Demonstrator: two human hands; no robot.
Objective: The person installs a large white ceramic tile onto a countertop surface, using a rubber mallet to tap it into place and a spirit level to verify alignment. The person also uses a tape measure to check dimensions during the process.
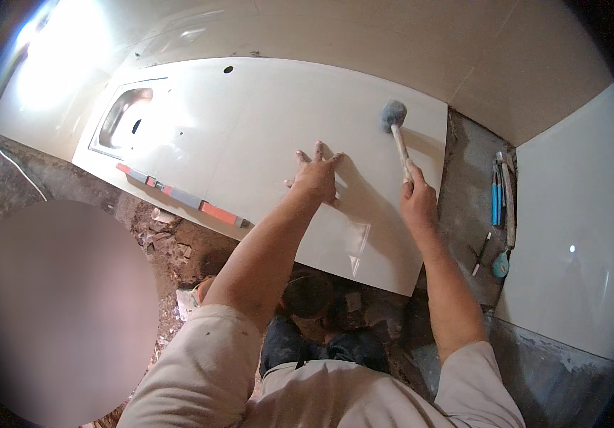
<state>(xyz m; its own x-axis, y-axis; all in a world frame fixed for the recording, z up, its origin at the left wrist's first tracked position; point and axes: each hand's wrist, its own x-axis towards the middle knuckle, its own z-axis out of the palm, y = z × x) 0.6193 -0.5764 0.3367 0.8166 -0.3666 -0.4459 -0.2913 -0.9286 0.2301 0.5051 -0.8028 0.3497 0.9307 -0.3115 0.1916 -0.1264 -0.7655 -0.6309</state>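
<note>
A long white countertop slab (264,121) lies in front of me, with a metal sink basin (123,123) set into its left end. My left hand (315,178) rests on the slab near its middle, fingers spread. In my right hand (419,196) is the wooden handle of a rubber mallet (394,114). Its dark grey head is over the right part of the slab; whether it touches the surface I cannot tell. A red and grey spirit level (186,198) lies along the slab's front edge, right of the sink.
Beyond the slab's right end, blue-handled pliers (497,192), a wooden-handled hammer (509,200), a marker (482,254) and a teal tape measure (501,264) lie on a grey ledge (464,171). Tiled walls (392,36) stand behind. Rubble (168,235) covers the floor; a blurred shape fills the lower left.
</note>
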